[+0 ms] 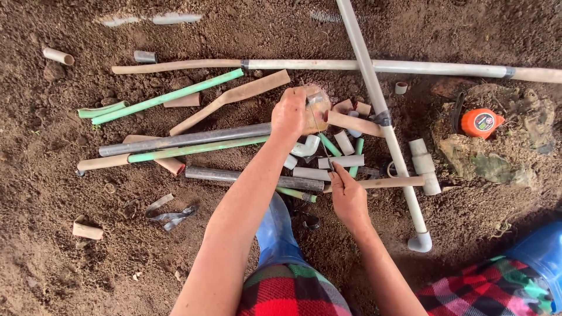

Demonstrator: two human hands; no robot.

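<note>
Left hand [288,114]: raised over the middle of the pipe pile, fingers curled round a short clear plastic piece [316,108]; grip closed on it.
Right hand [346,196]: lower and to the right, fingertips pinched together on something small at the near edge of the pile; what it pinches is too small to tell.
Clear plastic piece: held above the short pipe offcuts [342,161], which lie jumbled just beneath.
Green pipes [170,96]: lying on the soil to the left, beside grey pipes [187,139].
Long white pipe [383,120]: runs diagonally from far to near, right of both hands, ending in an elbow fitting [420,241].
Orange tape measure [481,123]: far right, well apart from the hands.
Ground: bare brown soil [58,263].
</note>
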